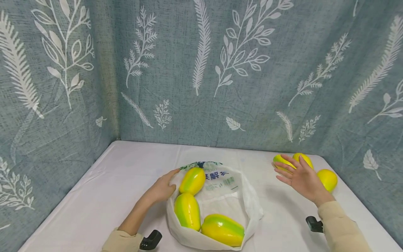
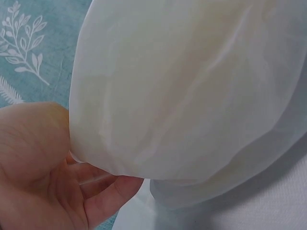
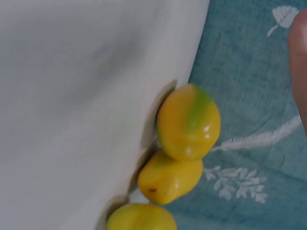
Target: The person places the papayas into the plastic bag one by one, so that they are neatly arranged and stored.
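Note:
A white plastic bag (image 1: 252,206) with printed characters stands with its mouth spread wide. Inside lie three yellow-and-green fruits that look like mangoes: one at the back (image 1: 192,181), one at the left (image 1: 187,211) and one at the front (image 1: 223,230). My left hand (image 1: 163,187) holds the bag's left rim; in the left wrist view the bag wall (image 2: 168,96) hides part of its fingers. My right hand (image 1: 299,176) hovers palm-out with fingers spread, holding nothing. It overlaps three more such fruits, a far-left one (image 1: 278,160), a far-right one (image 1: 303,159) and a nearer one (image 1: 329,179).
A white cloth covers the table (image 1: 126,175). Blue-grey curtains (image 1: 176,105) with white leaf prints rise behind and along both sides. In the right wrist view the loose fruits (image 3: 188,122) line the table's right edge. A black device (image 1: 151,240) sits at each wrist.

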Demonstrator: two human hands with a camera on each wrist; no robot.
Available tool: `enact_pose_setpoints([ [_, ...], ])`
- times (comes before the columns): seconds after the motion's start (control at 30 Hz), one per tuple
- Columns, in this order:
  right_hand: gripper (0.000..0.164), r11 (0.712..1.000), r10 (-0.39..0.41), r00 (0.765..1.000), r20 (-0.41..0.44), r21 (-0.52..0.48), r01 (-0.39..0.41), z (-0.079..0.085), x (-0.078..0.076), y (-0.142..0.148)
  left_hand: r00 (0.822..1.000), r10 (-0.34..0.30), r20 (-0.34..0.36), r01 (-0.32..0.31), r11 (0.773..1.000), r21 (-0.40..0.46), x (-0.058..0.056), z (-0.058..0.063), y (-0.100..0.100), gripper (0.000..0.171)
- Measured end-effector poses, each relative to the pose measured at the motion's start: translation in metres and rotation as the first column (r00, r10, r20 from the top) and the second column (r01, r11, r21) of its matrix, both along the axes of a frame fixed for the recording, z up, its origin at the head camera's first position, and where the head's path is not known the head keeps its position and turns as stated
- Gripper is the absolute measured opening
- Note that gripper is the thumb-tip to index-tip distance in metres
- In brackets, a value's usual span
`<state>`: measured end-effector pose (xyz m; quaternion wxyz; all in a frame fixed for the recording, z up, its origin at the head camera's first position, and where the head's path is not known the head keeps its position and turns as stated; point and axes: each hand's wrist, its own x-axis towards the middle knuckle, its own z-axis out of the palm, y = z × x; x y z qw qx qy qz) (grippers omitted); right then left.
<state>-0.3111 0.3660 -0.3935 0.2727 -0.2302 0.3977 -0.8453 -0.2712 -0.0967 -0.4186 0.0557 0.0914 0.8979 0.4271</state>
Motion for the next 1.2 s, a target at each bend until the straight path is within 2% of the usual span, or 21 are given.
enact_pose_setpoints([
  [0.13,0.054,0.992,-0.056,0.996,0.076,-0.111,0.064,-0.003,0.003,0.014,1.000,0.001,0.002,-0.001,1.000,0.005,0.000,0.000,0.000,0.056],
  [0.3,0.056,0.964,-0.039,0.989,0.142,-0.254,0.075,-0.007,0.007,0.032,1.000,0.002,0.004,-0.002,1.000,0.015,0.001,0.000,0.001,0.056],
  [0.37,0.055,0.956,-0.042,0.986,0.161,-0.279,0.087,-0.007,0.009,0.038,1.000,-0.001,-0.001,0.001,1.000,0.014,0.001,0.001,0.001,0.056],
  [0.57,0.050,0.942,-0.123,0.966,0.227,-0.280,0.186,-0.009,0.014,0.057,1.000,-0.012,-0.012,0.012,1.000,0.013,0.002,0.002,0.001,0.055],
  [0.8,0.048,0.900,-0.150,0.939,0.310,-0.350,0.259,-0.012,0.023,0.077,1.000,-0.010,-0.012,0.010,1.000,0.014,0.000,0.000,0.001,0.055],
  [0.87,0.046,0.887,-0.199,0.928,0.316,-0.344,0.308,-0.012,0.028,0.082,1.000,-0.011,-0.011,0.011,1.000,0.014,0.000,0.000,0.001,0.056],
  [1.0,0.041,0.852,-0.310,0.890,0.335,-0.318,0.417,-0.013,0.036,0.094,1.000,-0.015,-0.011,0.015,1.000,0.013,0.000,-0.001,0.000,0.056],
  [1.2,0.037,0.775,-0.412,0.823,0.392,-0.323,0.543,-0.015,0.048,0.110,1.000,-0.023,-0.009,0.023,1.000,0.008,0.000,-0.002,-0.001,0.055],
])
